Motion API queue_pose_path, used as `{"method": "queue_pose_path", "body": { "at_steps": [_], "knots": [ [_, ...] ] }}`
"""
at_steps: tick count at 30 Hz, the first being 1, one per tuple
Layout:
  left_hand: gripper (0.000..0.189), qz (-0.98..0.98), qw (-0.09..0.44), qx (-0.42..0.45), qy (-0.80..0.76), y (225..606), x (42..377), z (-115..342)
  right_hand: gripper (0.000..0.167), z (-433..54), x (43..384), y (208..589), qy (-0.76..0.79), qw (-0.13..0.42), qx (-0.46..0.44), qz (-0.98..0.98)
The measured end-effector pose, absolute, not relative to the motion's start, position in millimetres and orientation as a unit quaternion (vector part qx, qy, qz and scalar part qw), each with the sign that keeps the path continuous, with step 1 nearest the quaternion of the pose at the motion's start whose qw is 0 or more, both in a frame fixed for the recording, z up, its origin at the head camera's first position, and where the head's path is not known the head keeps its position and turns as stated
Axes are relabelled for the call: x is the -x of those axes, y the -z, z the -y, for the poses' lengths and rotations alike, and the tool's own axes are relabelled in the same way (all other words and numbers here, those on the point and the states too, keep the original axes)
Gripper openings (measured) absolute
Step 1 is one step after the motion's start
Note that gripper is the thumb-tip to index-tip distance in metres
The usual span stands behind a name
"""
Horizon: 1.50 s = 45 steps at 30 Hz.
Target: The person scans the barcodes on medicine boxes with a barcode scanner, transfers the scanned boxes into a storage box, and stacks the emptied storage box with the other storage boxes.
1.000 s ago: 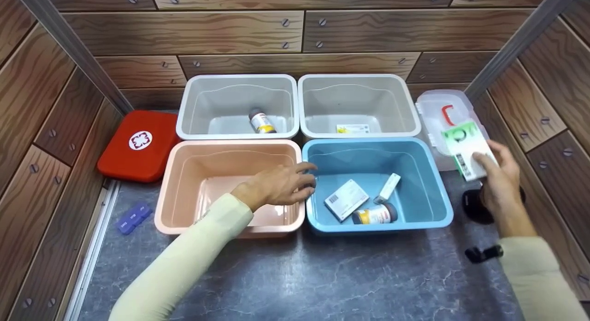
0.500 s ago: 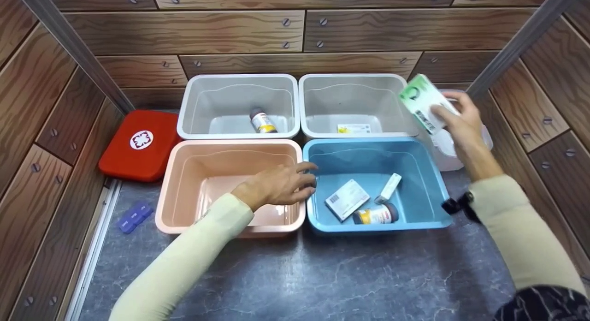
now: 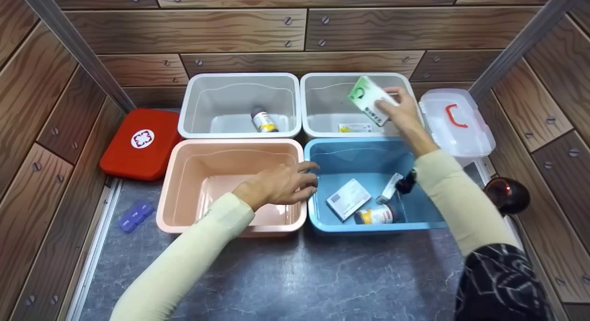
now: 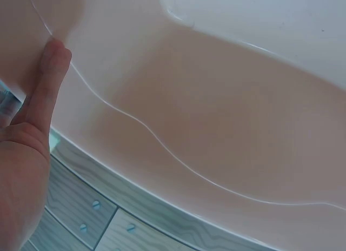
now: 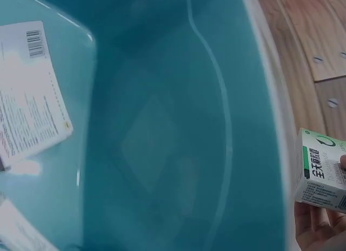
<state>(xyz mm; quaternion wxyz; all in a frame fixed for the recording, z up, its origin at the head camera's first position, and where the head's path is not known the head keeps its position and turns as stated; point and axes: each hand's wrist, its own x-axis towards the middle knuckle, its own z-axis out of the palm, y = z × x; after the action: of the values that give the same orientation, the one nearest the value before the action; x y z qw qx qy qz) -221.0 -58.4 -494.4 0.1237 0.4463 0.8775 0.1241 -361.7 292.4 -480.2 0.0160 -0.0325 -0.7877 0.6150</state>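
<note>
Far left: red case (image 3: 133, 150) with a white round emblem, flat on the desk (image 3: 276, 275); purple pill organizer (image 3: 136, 216) nearer me. Next, the rear left grey bin (image 3: 221, 97), one brown bottle (image 3: 264, 121) lying inside; in front of it, the peach bin (image 3: 230, 156). My left hand (image 3: 279, 185) rests where the peach bin meets the blue bin (image 3: 359, 162), fingers loosely spread over the rims. Inside the blue bin: white box (image 3: 349, 199), slim carton (image 3: 388, 187) and second bottle (image 3: 374, 216), its label yellow and white. Behind, the rear right grey bin (image 3: 318, 99) holds a flat yellow-and-white pack (image 3: 355, 127). Above it, my right hand (image 3: 408, 118) pinches the green-and-white box (image 3: 370, 102), thumb on the printed face, box tilted, green end leading. Far right: clear case (image 3: 454, 132) with a red handle; nearer me, a dark rounded object (image 3: 507, 195), identity unclear.
</note>
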Motion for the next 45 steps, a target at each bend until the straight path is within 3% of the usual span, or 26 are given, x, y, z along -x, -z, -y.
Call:
{"method": "queue_pose_path", "body": {
  "at_steps": [8, 14, 19, 22, 25, 32, 45],
  "knots": [
    [0.036, -0.874, 0.117, -0.454, -0.13, 495, 221, 57, 0.044, -268, 374, 493, -0.499, -0.024, 0.032, 0.866],
    [0.036, -0.874, 0.118, -0.453, -0.127, 496, 222, 56, 0.039, -259, 377, 494, -0.411, -0.104, -0.015, 0.906],
    [0.034, -0.873, 0.108, -0.457, -0.132, 495, 221, 55, 0.04, -256, 377, 498, -0.357, -0.134, -0.031, 0.924],
    [0.034, -0.872, 0.105, -0.459, -0.133, 495, 221, 55, 0.048, -255, 377, 501, -0.328, -0.112, -0.031, 0.938],
    [0.034, -0.873, 0.108, -0.456, -0.132, 495, 221, 55, 0.053, -253, 375, 505, -0.31, -0.057, -0.026, 0.949],
    [0.035, -0.874, 0.116, -0.451, -0.137, 496, 222, 56, 0.045, -252, 368, 507, -0.339, 0.057, -0.029, 0.938],
    [0.034, -0.873, 0.112, -0.453, -0.14, 496, 221, 60, 0.04, -261, 319, 482, -0.285, 0.042, -0.194, 0.938]
  ]
}}
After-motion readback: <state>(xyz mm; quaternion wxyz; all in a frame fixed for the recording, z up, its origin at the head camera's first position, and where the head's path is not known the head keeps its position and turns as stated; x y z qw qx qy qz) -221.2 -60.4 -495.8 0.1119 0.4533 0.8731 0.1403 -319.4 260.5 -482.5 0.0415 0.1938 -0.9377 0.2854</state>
